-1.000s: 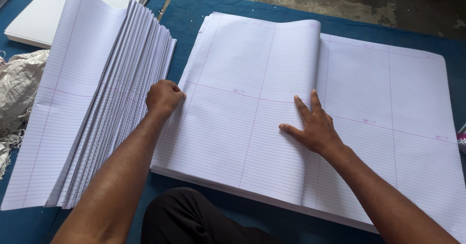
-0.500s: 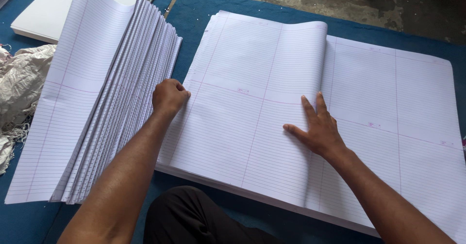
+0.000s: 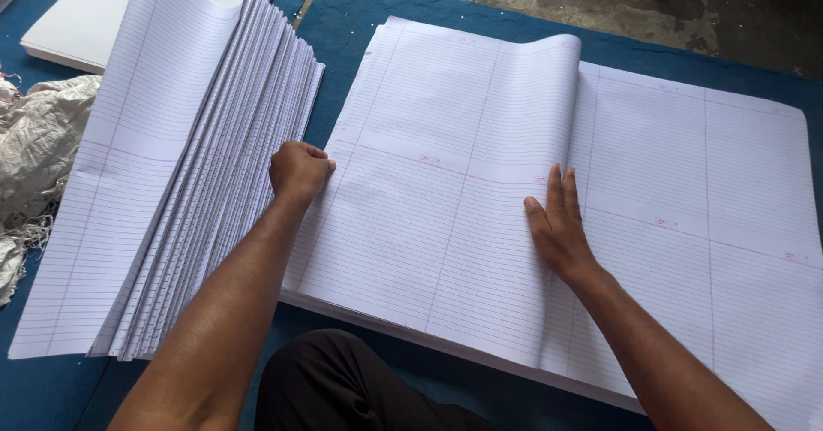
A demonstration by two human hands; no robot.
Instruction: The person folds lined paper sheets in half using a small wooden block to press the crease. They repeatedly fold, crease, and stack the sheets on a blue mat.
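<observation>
Fingers first: our left hand (image 3: 298, 171) is curled into a fist, knuckles pressed down at the left edge of the folded sheet (image 3: 446, 191), with nothing gripped that we can see. Our right hand (image 3: 559, 225) lies flat, its fingers (image 3: 555, 189) straight and close together, pressing along the crease where that sheet doubles over.

We judge the fold about made: the top sheet is turned over onto itself, its rounded spine still puffed up at the far end, so the crease looks pressed near us and not yet flattened farther away. To the left, touching the fist's side, a fanned pile (image 3: 206, 199) of already folded sheets leans in steps. Under our hands a thick flat stack (image 3: 711, 191) remains, so much seems left.

Each sheet is large, white, ruled in fine lines with pink margin lines dividing it into page panels. All of it rests on a blue mat (image 3: 360, 2). A white board (image 3: 94, 19) and a crumpled woven sack (image 3: 34, 139) lie far left.
</observation>
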